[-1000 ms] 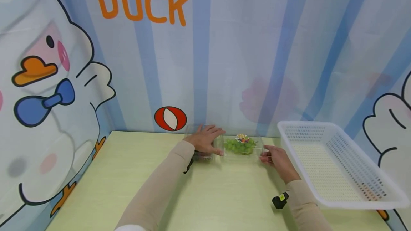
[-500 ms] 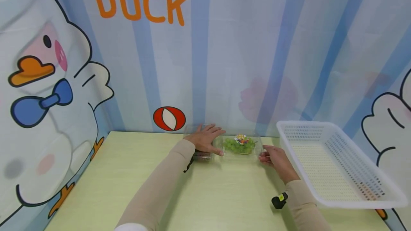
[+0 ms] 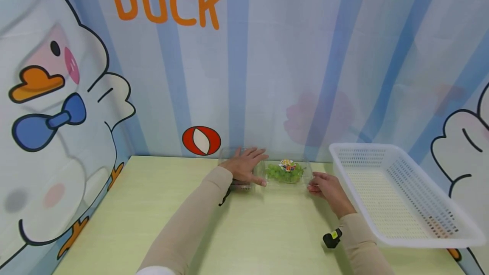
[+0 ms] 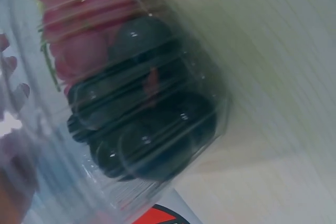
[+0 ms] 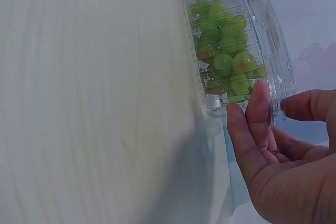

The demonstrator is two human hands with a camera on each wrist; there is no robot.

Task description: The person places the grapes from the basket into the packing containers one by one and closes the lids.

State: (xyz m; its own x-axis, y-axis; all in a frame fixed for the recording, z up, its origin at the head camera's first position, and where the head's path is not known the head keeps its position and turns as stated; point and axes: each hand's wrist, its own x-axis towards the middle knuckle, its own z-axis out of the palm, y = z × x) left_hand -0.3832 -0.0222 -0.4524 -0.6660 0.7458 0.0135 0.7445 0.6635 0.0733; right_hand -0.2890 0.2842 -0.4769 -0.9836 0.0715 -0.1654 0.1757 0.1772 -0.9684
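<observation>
A clear plastic fruit box (image 3: 261, 166) lies along the table's back edge. Green grapes (image 3: 284, 174) with a colourful sticker (image 3: 288, 165) above them fill its right part; red grapes (image 4: 79, 51) and dark grapes (image 4: 152, 129) show in the left wrist view. My left hand (image 3: 244, 167) rests over the left part, fingers spread, largely covering the fruit there in the head view. At the right end, my right hand (image 3: 326, 189) pinches the box's edge, thumb (image 5: 304, 105) on the lid side and fingers (image 5: 247, 135) against the near side.
A white perforated plastic basket (image 3: 405, 243) stands to the right, close to my right forearm. Behind the table (image 3: 263, 232) hangs a striped duck-print cloth (image 3: 263, 54), right against the box. A small black device (image 3: 331, 239) sits at my right wrist.
</observation>
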